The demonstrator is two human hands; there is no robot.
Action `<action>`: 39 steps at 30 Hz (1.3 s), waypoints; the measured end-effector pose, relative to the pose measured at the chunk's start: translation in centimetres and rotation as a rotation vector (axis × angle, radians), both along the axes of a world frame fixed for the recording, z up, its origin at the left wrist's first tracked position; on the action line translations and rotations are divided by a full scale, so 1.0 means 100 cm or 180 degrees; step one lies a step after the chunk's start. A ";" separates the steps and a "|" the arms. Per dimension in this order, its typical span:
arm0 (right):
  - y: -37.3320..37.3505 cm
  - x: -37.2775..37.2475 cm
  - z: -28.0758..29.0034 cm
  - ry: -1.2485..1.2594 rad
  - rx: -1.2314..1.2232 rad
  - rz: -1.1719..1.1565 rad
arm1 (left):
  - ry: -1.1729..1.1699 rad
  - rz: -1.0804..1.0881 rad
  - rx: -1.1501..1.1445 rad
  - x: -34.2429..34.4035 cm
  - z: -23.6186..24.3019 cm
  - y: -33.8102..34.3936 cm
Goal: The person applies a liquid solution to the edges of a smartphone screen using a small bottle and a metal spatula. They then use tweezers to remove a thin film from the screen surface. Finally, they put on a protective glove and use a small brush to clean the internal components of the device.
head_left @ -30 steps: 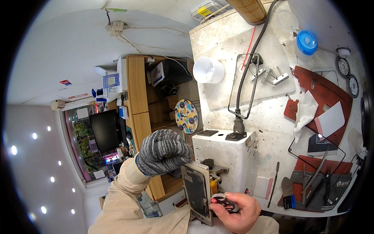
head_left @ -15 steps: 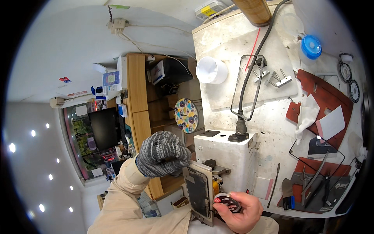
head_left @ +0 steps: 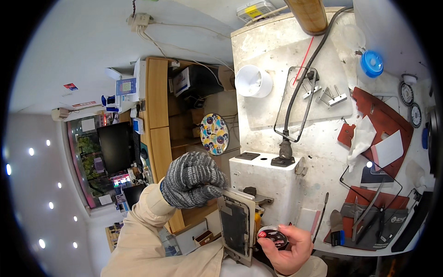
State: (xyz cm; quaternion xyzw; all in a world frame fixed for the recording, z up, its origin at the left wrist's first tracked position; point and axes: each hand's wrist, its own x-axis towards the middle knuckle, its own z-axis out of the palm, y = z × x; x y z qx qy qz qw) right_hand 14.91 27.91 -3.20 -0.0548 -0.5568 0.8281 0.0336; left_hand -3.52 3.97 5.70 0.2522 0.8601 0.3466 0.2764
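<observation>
My left hand (head_left: 194, 180), in a grey-and-black striped knit glove, is closed at the upper left corner of a phone-sized panel (head_left: 234, 227). What its fingers hold, if anything, is hidden. The panel has a dark face and a pale rim, and stands nearly on edge against a metal plate at the front of a white box-shaped machine (head_left: 267, 184). In my bare right hand (head_left: 293, 251), thumb and fingers grip a small round spool (head_left: 273, 237) with a dark face and a red centre. The spool is just right of the panel; no thread between the hands can be made out.
On the worn white bench stand a white tub (head_left: 253, 81), a black cable (head_left: 295, 92) plugged into the machine, small metal clamps (head_left: 332, 97) and a blue-lidded jar (head_left: 371, 63). Tweezers and a brush (head_left: 337, 226) lie at right on mats. A patterned round stool (head_left: 214, 134) stands left.
The view has shifted slightly. My right hand and the spool have moved a little away from the panel to the right. My left hand remains closed by the panel's upper corner.
</observation>
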 end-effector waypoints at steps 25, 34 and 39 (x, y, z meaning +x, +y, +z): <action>-0.006 0.015 0.001 -0.0362 0.0638 -0.0152 | 0.0389 -0.0121 0.0103 0.000 0.000 -0.004; -0.007 0.015 -0.002 -0.0267 0.0778 -0.0164 | 0.0293 -0.0090 0.0064 0.003 0.003 -0.007; -0.007 0.015 -0.003 -0.0398 0.0758 -0.0291 | 0.0330 -0.0103 0.0024 0.002 0.001 -0.010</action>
